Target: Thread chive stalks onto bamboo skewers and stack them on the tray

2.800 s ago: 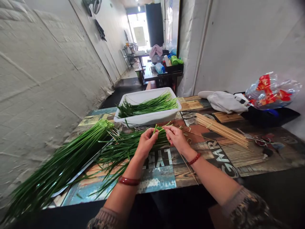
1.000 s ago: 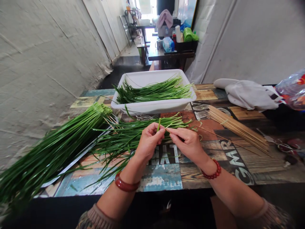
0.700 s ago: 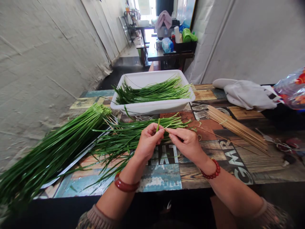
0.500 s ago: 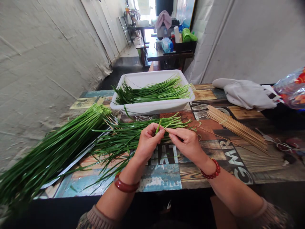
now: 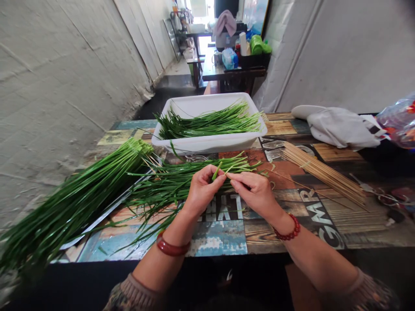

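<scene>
Bracelets (image 5: 173, 246) circle both wrists over the near part of the bench (image 5: 220, 239), well short of the white tub (image 5: 207, 144) that I take my bearings from. Past them the two hands come together on the near side of the tub, fingertip to fingertip, just above the greens there. The left hand (image 5: 207, 186) is closed in a pinch, thumb against forefinger, with a short green stalk (image 5: 218, 169) poking up out of the grip. The right hand (image 5: 256, 190) is curled, its forefinger reaching to the left fingertips; whether it is quite closed, or has something thin pinched there, I can't tell from where I stand.

To my eye the step in hand is fine fingertip work on that one stalk. The next move seems to call for a firm left pinch and small, careful motions from the right, since anything so slender could probably bend or tear.

Loose greens (image 5: 177, 179) lie spread just before the tub, pale ends rightward. A thick bundle (image 5: 84, 198) slants at the tub's near left; skewers (image 5: 324, 173) lie at its near right. More greens (image 5: 210, 123) rest inside it. Right of the tub sits a gray cap (image 5: 340, 125), and well beyond it a pink cloth (image 5: 227, 21) tops some clutter.
</scene>
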{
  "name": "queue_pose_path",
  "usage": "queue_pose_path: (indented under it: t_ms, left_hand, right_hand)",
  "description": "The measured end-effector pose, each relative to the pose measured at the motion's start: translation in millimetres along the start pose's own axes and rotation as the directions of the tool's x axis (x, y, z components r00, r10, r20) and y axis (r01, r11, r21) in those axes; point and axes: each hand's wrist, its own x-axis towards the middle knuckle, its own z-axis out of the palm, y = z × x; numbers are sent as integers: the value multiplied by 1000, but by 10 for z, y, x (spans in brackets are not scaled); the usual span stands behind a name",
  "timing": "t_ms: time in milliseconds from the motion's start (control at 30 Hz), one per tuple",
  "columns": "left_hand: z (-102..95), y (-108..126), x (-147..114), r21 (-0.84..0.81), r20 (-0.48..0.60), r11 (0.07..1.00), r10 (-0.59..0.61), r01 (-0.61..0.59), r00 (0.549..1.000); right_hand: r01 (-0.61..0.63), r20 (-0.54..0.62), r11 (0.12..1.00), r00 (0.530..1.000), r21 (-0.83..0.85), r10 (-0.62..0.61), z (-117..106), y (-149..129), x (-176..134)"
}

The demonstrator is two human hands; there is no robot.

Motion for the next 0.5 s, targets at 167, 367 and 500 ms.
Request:
queue_pose_path:
  t_ms: [167,367,500]
  left_hand:
    - [8,28,-5,-31,14,999,-34,34,999]
    - [19,39,0,-155,40,981,-113,118,993]
    - [16,24,9,-185,46,972,-138,144,989]
  right_hand:
    - [-51,-1,999,999,5,51,10,-3,1]
    - [-268,90,946,963,181,255,45,32,-25]
    - [-274,122,936,960,221,252,49,52,-31]
